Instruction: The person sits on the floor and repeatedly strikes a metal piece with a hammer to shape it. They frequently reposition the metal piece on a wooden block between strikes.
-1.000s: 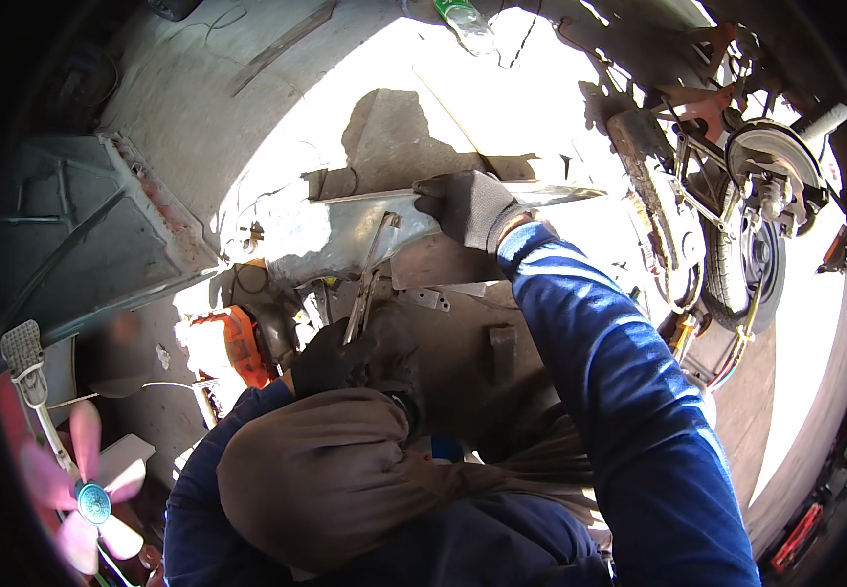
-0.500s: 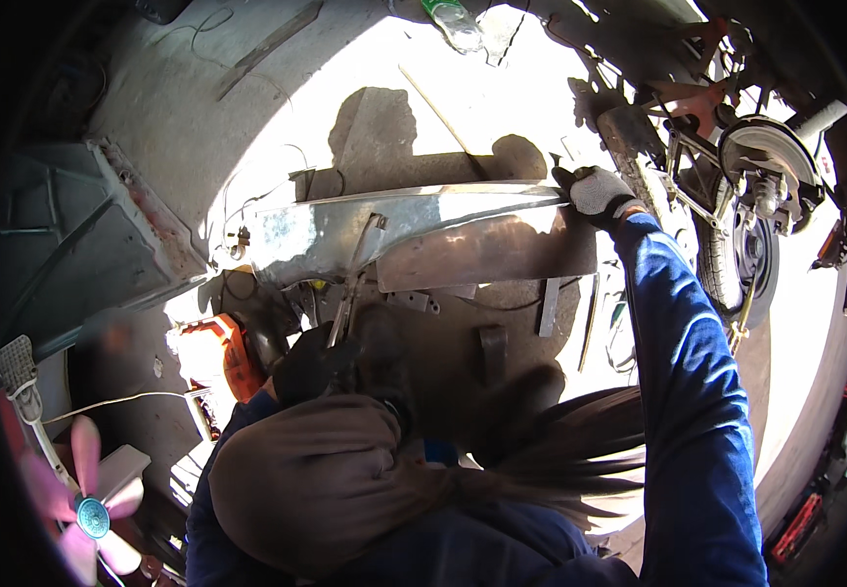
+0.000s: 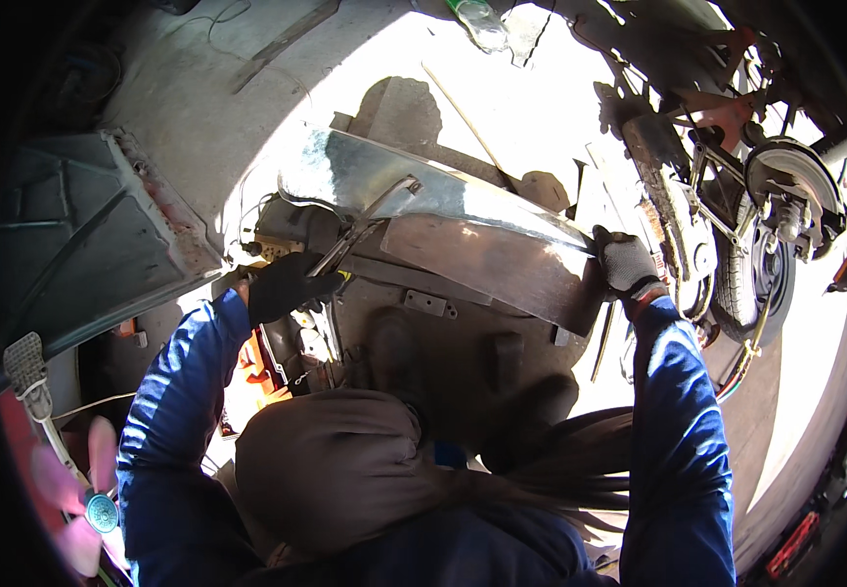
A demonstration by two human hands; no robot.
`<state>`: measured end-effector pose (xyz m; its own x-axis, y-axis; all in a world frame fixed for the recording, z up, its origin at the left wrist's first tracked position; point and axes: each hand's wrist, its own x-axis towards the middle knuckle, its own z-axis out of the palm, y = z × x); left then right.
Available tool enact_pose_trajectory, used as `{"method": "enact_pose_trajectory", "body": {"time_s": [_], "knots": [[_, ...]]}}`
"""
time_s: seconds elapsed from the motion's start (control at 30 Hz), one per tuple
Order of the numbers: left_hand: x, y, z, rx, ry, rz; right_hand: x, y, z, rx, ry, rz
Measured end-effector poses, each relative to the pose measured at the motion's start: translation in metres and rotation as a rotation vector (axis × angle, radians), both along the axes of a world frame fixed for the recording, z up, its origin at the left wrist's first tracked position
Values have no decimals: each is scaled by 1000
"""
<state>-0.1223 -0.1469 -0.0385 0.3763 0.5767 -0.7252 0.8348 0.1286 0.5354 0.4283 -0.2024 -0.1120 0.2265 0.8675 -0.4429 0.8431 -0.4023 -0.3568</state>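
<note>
A long, bent piece of shiny sheet metal (image 3: pixel 355 166) slants in front of me, its left end farther away than its right. Along its near side runs a wide brownish, reflective face (image 3: pixel 492 262). My right hand (image 3: pixel 627 262), in a grey and black glove, is closed around the right end. Fingers wrapped, my left hand (image 3: pixel 291 287) in a dark glove grips the handles of long-jawed locking pliers (image 3: pixel 370 220). Their jaw reaches over the panel and sits on its upper face. Part of the handles is hidden by the glove.
A large dark panel (image 3: pixel 81 235) stands at the left, above a pink-bladed fan (image 3: pixel 101 512). An orange tool case (image 3: pixel 257 377) lies beside my left forearm. On the right are a wheel (image 3: pixel 761 274) and brake drum (image 3: pixel 785 181). A green-labelled bottle (image 3: pixel 480 24) lies far ahead.
The sheet metal has turned, its left end swinging away from me and its right end coming nearer. My left hand has moved forward with the pliers; my right hand still grips the end.
</note>
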Motion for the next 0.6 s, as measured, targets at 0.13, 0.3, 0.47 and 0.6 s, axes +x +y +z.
{"method": "enact_pose_trajectory", "body": {"time_s": [0.13, 0.3, 0.47, 0.6], "knots": [[8, -2, 11, -67, -1, 6, 1, -2, 2, 90, -287, 423], [15, 3, 9, 16, 47, -20, -1, -19, 13, 191, -232, 478], [18, 8, 6, -47, 29, 23, 1, -15, 7, 155, -279, 470], [19, 8, 5, -53, 8, 13, 4, -9, 4, 26, -259, 438]]}}
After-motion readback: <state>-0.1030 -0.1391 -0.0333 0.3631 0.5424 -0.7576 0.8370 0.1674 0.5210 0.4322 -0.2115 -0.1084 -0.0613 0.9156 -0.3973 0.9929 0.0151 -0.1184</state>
